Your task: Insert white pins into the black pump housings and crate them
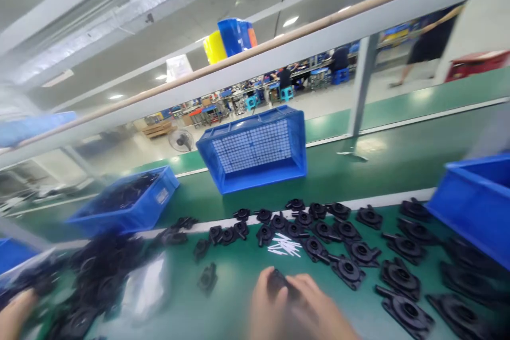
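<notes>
Right hand [295, 305]: bare, no glove, no ring or watch in view; fingers and thumb blurred by motion, and the wrist leaves the lower edge of the frame with no sleeve showing. Left hand [14, 316]: bare as well, only a rounded part of it visible at the lower left corner, heavily blurred. No cuff, band or marking can be made out on either.

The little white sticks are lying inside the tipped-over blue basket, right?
Not quite. In the head view the little white sticks lie on the green table, among the black parts. The tipped-over blue basket sits farther back, apart from them.
</notes>
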Tool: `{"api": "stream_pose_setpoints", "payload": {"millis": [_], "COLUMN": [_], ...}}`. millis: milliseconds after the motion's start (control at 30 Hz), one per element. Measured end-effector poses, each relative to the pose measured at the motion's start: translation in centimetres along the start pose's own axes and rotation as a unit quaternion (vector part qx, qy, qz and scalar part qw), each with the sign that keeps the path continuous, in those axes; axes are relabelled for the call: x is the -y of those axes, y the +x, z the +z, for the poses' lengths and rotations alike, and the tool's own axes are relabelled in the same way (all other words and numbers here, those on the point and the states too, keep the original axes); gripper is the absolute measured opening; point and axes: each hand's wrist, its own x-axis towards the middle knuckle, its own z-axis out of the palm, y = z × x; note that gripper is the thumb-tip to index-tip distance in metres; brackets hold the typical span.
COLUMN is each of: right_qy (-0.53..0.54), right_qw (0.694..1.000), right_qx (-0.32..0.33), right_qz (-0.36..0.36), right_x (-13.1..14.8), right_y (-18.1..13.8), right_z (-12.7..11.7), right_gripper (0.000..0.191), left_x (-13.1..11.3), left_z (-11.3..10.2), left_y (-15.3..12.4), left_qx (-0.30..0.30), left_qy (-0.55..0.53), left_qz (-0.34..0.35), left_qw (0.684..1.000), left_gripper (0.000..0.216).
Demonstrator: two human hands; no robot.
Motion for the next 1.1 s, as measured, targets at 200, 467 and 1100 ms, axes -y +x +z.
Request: {"api": "stream_pose_setpoints", "payload": {"millis": [200,467,1100], "right_qy": [-0.011,-0.041,-0.078], "right_qw": [0.999,0.998,0.996], "right_qx": [0.029,-0.026,0.040], "right_qz": [0.027,-0.035,0.020], "right_x": [1.2,2.0,1.7], "right_y": [0.3,-0.1,0.7], "right_z": [-0.7,-1.5,-1.4], "right_gripper": [0.040,0.034,0.023], "left_x": [2.4,0.6,-1.3], "left_z": [0.5,-0.4,-0.1], "left_y": [1.0,0.5,-0.9], "left_qx": [0.025,-0.023,0.079], "left_qy": [-0.035,-0.135,-0.096], "left_qz": [-0.052,-0.065,-0.014], "left_qw": [0.998,0.988,0.992], "left_gripper": [0.058,0.057,0.031]}}
